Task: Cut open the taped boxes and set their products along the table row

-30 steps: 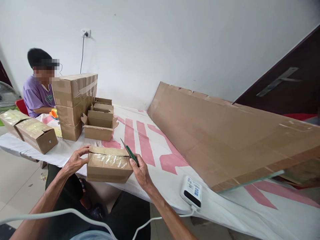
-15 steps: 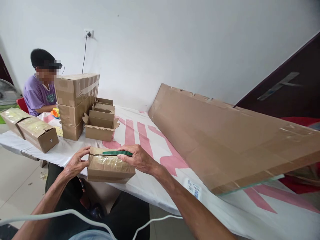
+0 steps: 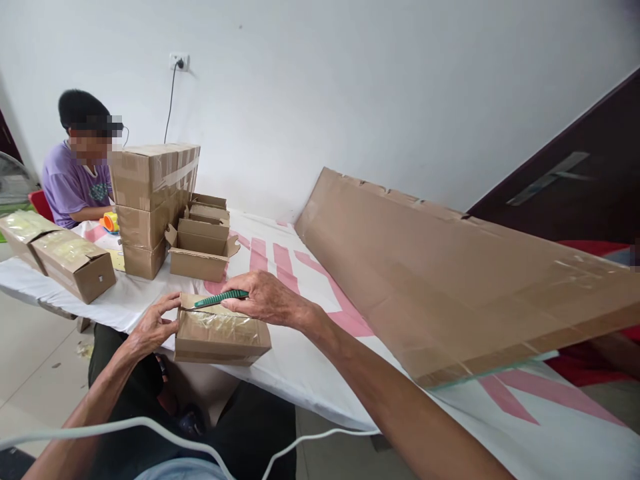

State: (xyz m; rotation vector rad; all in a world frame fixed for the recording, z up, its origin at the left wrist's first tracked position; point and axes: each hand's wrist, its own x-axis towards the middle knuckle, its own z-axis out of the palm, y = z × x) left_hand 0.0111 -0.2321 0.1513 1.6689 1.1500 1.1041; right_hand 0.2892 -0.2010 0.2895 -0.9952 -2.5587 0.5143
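Note:
A taped cardboard box (image 3: 220, 341) lies at the near edge of the table, with clear, yellowish tape across its top. My left hand (image 3: 156, 323) grips the left end of this box, fingers at its upper corner and thumb against the side. In my right hand (image 3: 267, 299) is a utility knife with a green ribbed handle (image 3: 221, 297), held above the box and slanting down to the left. Its tip is near the top's far-left part; whether it touches the cardboard I cannot tell. A dark seam runs along the box top below the knife.
Stacked taped boxes (image 3: 137, 210) stand at the back left, beside several open boxes (image 3: 199, 257). Two taped boxes (image 3: 75, 263) lie at the left. A large cardboard sheet (image 3: 450, 280) leans on the right. Across the table sits a person (image 3: 75, 180). A white cable (image 3: 150, 423) crosses in front.
My right hand has risen slightly and shifted left, and the knife is now more tilted, its handle end higher. My left hand and the box have hardly moved.

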